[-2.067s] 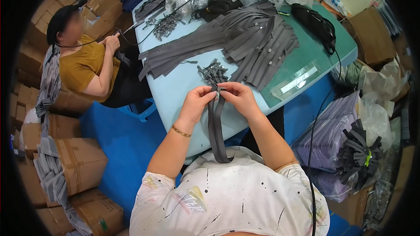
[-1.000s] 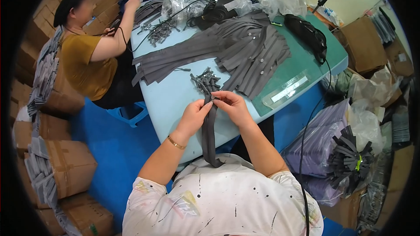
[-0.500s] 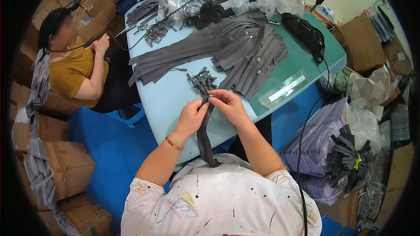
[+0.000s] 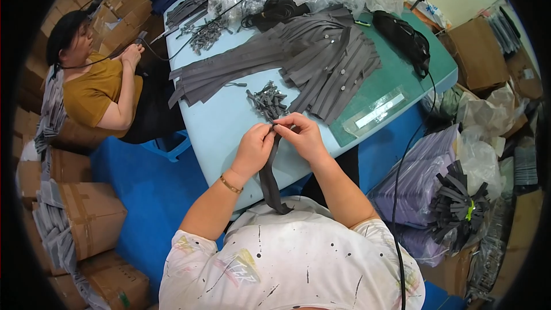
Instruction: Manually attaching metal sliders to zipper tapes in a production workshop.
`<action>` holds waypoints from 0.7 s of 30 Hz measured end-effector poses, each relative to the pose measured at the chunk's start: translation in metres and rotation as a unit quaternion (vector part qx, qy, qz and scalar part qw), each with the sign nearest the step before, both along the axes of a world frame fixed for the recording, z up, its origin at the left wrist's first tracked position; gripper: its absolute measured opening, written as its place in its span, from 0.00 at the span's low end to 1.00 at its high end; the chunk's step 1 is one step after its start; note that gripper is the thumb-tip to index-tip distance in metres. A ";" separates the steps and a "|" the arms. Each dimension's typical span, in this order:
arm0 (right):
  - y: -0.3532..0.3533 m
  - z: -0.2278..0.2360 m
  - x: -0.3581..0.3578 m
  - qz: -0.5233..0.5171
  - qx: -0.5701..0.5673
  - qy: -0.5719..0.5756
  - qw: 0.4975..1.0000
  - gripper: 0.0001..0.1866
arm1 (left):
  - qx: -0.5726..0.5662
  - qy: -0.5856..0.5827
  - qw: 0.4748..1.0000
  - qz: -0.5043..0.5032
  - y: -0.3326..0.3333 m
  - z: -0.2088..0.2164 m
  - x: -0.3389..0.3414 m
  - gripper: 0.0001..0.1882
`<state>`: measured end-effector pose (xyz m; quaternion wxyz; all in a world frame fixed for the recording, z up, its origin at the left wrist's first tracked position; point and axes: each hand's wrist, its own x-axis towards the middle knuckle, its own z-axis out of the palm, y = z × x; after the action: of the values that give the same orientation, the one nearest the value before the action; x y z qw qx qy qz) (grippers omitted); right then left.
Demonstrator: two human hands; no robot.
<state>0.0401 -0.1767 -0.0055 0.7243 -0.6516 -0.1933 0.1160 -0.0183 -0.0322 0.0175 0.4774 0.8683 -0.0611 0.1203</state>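
Two hands meet over the near edge of the desk [image 4: 218, 132]. Left hand [image 4: 254, 148] pinches the top end of a grey strap [image 4: 268, 179], fingers closed on it. Right hand [image 4: 303, 135] grips the same strap end from the other side, fingertips touching the left hand's. The strap hangs down from both hands, off the desk edge, toward the person's white spattered shirt [image 4: 293, 264]. A gold bracelet [image 4: 231, 184] sits on the left wrist.

Just beyond the hands lies a small pile of grey clips [image 4: 267, 101]. Further beyond and to the right of the hands, a fan of grey straps [image 4: 321, 60] is spread on the desk, partly on a green mat [image 4: 396, 74]. A clear ruler [image 4: 376, 112] lies to the right of the right hand on the mat. A black bag [image 4: 404, 37] is far right of the hands.

Left of the left hand, well apart, another person in a mustard shirt [image 4: 94, 95] sits at the desk side. Cardboard boxes [image 4: 92, 218] stand on the floor left of the hands. A bundle of dark straps [image 4: 456, 204] lies on bags right of the hands.
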 end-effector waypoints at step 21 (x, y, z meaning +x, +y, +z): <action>-0.020 0.012 -0.001 0.000 -0.090 -0.053 0.995 0.07 | -0.090 0.102 0.990 -0.043 -0.002 -0.004 0.001 0.08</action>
<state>0.0389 -0.1964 0.0067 0.6515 -0.7191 -0.2209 0.0983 -0.0170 -0.0343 0.0137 0.5624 0.8258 -0.0388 0.0156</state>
